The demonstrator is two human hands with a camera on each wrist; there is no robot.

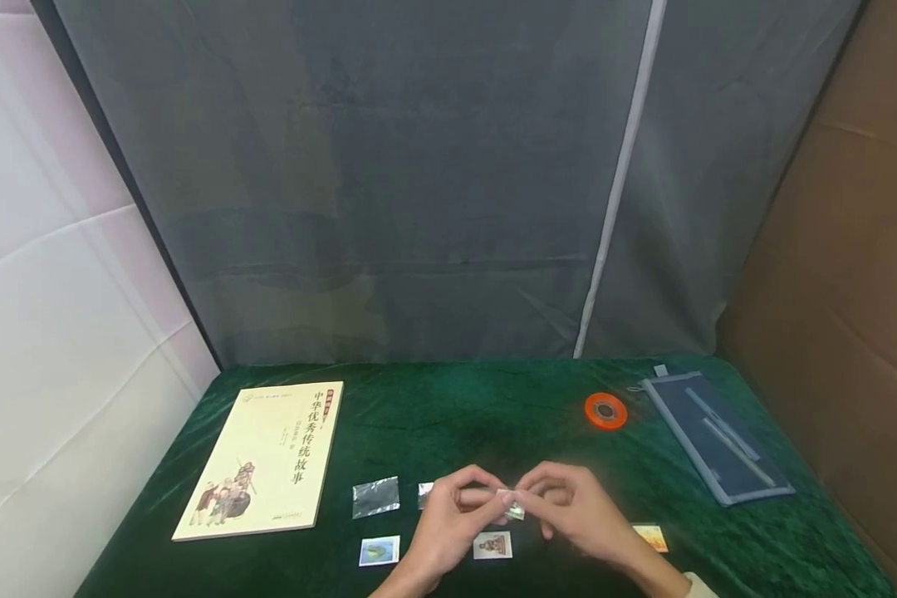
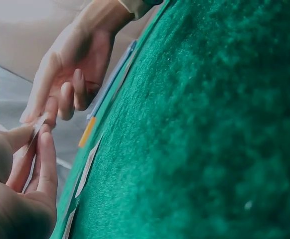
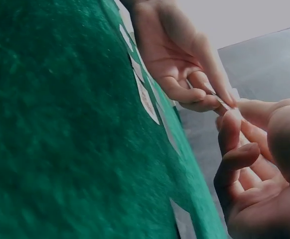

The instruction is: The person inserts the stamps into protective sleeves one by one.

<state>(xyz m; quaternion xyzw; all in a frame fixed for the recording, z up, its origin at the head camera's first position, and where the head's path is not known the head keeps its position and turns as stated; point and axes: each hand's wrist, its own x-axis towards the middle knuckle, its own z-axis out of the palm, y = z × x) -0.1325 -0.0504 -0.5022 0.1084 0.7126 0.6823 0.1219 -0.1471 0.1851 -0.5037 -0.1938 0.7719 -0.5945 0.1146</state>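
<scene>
My left hand (image 1: 448,519) and my right hand (image 1: 575,508) meet close over the table, fingertips together. Between them they pinch a small stamp-like picture in a clear sleeve (image 1: 515,512), each hand with thumb and finger at its edge. From the left wrist view, the held piece (image 2: 37,128) shows as a thin, pale edge. Below the hands lies a stamp-like card with a seated figure (image 1: 492,545). A card with a green and blue picture (image 1: 379,551) lies left of my left wrist, and an orange-yellow one (image 1: 651,537) is partly hidden behind my right forearm.
A clear plastic sleeve (image 1: 376,497) lies left of the hands, with another (image 1: 423,493) partly covered by the left hand. A cream book (image 1: 276,448) lies at the left. To the right are an orange tape roll (image 1: 606,411) and a zip pouch (image 1: 706,448) with pens inside.
</scene>
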